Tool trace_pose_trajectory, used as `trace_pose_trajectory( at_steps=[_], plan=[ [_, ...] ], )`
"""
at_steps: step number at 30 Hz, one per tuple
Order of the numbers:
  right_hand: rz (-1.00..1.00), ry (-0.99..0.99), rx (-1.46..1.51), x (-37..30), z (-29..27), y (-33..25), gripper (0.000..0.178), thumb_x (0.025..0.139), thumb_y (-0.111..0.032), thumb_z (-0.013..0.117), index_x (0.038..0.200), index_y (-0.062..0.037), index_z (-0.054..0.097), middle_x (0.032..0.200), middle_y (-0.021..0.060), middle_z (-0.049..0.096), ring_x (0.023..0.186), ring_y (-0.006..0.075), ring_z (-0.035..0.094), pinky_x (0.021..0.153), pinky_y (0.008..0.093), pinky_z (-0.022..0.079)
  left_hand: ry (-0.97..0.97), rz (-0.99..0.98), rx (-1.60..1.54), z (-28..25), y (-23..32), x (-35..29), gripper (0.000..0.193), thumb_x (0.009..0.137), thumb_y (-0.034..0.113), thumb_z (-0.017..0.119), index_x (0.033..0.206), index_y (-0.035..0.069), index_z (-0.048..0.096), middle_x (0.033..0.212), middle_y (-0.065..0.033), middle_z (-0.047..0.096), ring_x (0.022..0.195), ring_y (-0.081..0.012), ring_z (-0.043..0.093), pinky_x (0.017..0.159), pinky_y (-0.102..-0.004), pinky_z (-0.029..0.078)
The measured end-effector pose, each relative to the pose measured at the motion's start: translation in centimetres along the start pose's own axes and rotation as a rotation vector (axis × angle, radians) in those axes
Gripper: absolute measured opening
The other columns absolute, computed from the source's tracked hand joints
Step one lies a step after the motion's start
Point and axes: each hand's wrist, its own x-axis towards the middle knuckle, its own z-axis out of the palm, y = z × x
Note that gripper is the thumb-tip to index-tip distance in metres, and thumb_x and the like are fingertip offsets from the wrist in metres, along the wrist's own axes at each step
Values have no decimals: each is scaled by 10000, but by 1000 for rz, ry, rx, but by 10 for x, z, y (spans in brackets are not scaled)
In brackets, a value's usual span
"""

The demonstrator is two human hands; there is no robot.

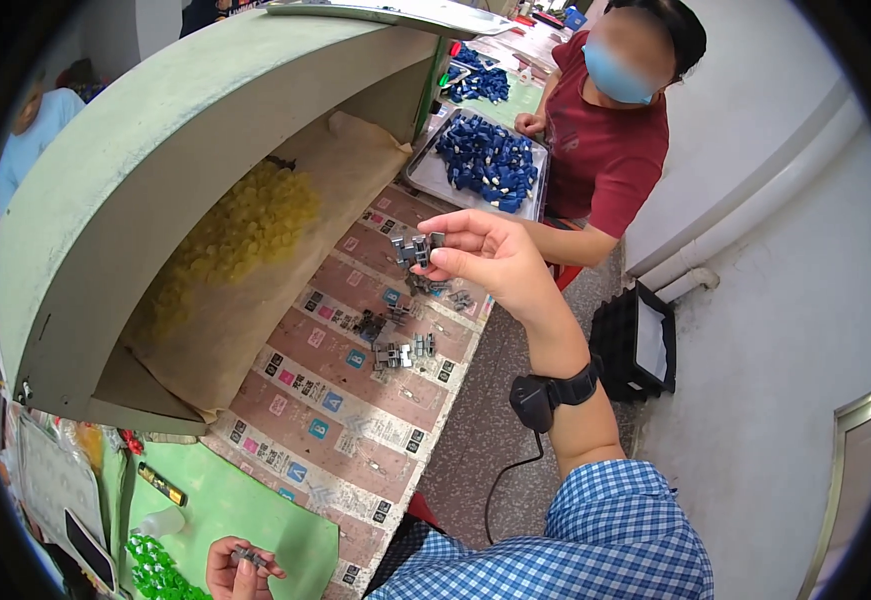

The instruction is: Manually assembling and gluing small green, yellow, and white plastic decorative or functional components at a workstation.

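My right hand (495,262) is raised above the table, its fingers and thumb pinching a small cluster of dark grey metal pieces (410,250) with notched, bracket-like shapes. Beneath it, several similar metal pieces (392,354) lie scattered in loose groups on the patterned table covering (340,400). Low at the left, my left hand (223,572) grips one small grey metal piece (247,555) between thumb and fingers, partly cut off by the picture's lower edge. This hand is beside a green mat (275,530) and a heap of bright green parts (155,570).
A large pale green hood (85,230) covers a heap of yellow translucent pieces (245,225). A metal tray (425,178) of blue parts stands at the far end, beside a masked co-worker in a red shirt (605,160). A black crate (610,350) sits on the floor to the right.
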Motion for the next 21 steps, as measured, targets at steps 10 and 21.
trace_pose_trajectory(
  at_steps=[10, 21],
  plan=[
    [10, 118, -156, 35, -45, 51, 252, 834, -22, 595, 1074, 26, 536, 906, 81, 617, 805, 145, 632, 684, 245, 518, 3, -6, -7, -6, 0, -8, 215, 893, 8, 500, 1107, -16, 515, 961, -116, 587, 863, -187, 585, 729, -315, 497],
    [-52, 308, -865, 60, -56, 75, 287, 732, -21, 601, 1018, 4, 596, 866, 102, 655, 734, 131, 627, 636, 259, 486, -14, -19, 36, -1, -1, 0, 204, 894, 19, 499, 1094, -15, 519, 935, -102, 579, 834, -175, 563, 731, -303, 474]
  ],
)
